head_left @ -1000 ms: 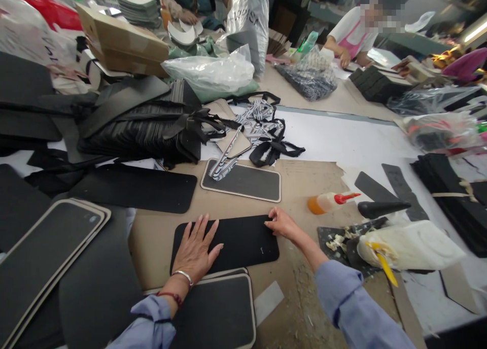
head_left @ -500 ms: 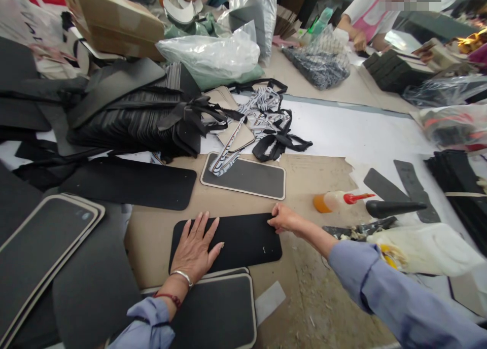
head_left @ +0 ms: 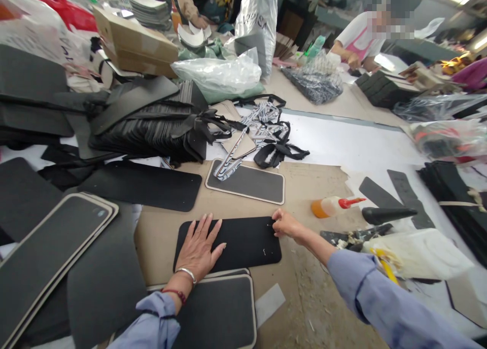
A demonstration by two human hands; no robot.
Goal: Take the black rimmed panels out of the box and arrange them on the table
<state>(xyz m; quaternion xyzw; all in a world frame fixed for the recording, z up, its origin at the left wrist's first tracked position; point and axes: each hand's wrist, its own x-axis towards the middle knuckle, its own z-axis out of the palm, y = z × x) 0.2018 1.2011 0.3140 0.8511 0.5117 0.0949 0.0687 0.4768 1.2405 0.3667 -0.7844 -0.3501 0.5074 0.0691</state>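
Observation:
A black rounded panel (head_left: 239,247) lies flat on the brown board in front of me. My left hand (head_left: 200,245) rests palm down on its left part, fingers spread. At the panel's upper right corner, my right hand (head_left: 285,224) has thumb and fingers pinched together; what is between them, if anything, is too small to make out. A tiny pale bit shows on the panel beside those fingertips, and another pale scrap (head_left: 264,251) lies lower down. Below the panel are grey panels with beige edging (head_left: 220,308), partly under my left forearm.
Beyond lie a beige-edged panel (head_left: 251,184), a patterned strap (head_left: 232,166) and another black panel (head_left: 152,185). A glue bottle with a red nozzle (head_left: 329,206) lies right. Stacked black pieces (head_left: 152,128) stand back left. A co-worker (head_left: 359,39) sits across the table.
The view has tilted up a little. My left hand stays spread on the panel. My right hand is still pinched at the corner, and a tiny pale bit now shows by its fingertips.

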